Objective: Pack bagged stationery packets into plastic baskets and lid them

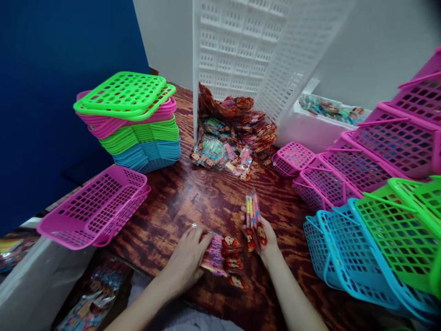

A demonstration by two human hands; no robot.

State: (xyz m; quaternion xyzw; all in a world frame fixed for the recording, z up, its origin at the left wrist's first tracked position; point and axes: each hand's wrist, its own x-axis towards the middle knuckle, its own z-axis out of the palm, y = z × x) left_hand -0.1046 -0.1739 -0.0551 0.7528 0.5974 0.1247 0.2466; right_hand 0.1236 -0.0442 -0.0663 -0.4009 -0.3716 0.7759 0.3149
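Left hand point(188, 259) presses flat on a small packet stack point(223, 259) while right hand point(260, 232) pinches packets point(254, 219) upright; the loose, glossy stack could fan apart.

Baskets, lids and a crate around a wooden counter point(193, 202).
A stack of green, pink and blue lids point(134, 124) stood at the far left, a pink basket point(94, 207) lay near it, nested baskets point(372, 197) lay at the right, and a tilted white crate point(251, 50) spilled a heap of packets point(234, 133) at the back.
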